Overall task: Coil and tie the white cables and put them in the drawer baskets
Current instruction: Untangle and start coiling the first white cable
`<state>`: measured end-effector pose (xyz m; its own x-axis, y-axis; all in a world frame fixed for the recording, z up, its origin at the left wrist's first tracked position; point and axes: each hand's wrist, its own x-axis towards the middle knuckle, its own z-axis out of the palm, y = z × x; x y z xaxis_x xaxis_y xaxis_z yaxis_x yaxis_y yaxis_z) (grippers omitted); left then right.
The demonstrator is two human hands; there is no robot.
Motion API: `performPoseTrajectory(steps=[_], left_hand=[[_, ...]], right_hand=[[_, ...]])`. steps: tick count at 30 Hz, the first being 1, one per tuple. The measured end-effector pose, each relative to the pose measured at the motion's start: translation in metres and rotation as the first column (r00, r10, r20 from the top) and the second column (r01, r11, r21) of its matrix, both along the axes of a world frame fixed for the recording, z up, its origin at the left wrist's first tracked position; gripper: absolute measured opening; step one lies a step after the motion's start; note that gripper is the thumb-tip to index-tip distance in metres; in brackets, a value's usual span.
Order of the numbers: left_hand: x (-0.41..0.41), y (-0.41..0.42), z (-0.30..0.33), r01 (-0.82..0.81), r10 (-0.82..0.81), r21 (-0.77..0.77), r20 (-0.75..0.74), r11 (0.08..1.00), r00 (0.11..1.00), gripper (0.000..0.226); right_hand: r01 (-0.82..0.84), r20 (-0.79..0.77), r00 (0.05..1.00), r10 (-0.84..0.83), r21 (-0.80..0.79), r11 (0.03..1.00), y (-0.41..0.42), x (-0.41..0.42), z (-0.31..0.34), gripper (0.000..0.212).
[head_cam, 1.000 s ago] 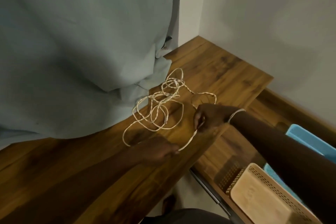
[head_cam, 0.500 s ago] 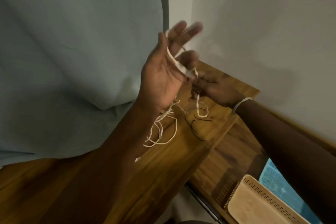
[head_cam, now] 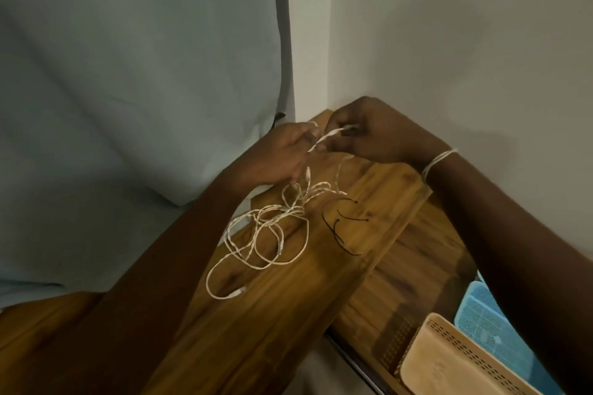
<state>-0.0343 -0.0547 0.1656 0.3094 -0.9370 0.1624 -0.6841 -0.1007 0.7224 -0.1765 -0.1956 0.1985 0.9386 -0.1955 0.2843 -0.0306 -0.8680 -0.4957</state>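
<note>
Beige basket point(head_cam: 449, 365) and blue basket point(head_cam: 491, 321) at lower right, contents not discernible. Above the far end of the wooden table point(head_cam: 272, 314), left hand point(head_cam: 282, 154) and right hand point(head_cam: 372, 131) both pinching a short stretch of white cable point(head_cam: 266, 234); remaining loops tangled on the tabletop beside thin black ties point(head_cam: 343, 224).

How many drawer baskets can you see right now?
2: a beige perforated plastic basket at bottom right, and a blue perforated plastic basket just behind it, partly hidden by the right forearm.
</note>
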Motion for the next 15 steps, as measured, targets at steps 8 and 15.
performPoseTrajectory(steps=[8,15], left_hand=[[-0.015,0.015,0.041,0.4,-0.554,-0.424,-0.774,0.813,0.306,0.032],[-0.019,-0.002,0.059,0.216,-0.637,-0.6,-0.728,0.77,0.253,0.036]], right_hand=[[-0.143,0.367,0.93,0.023,0.303,0.942,-0.009,0.003,0.015,0.02],[-0.152,0.162,0.984,0.074,0.542,0.826,0.026,0.018,-0.031,0.029]])
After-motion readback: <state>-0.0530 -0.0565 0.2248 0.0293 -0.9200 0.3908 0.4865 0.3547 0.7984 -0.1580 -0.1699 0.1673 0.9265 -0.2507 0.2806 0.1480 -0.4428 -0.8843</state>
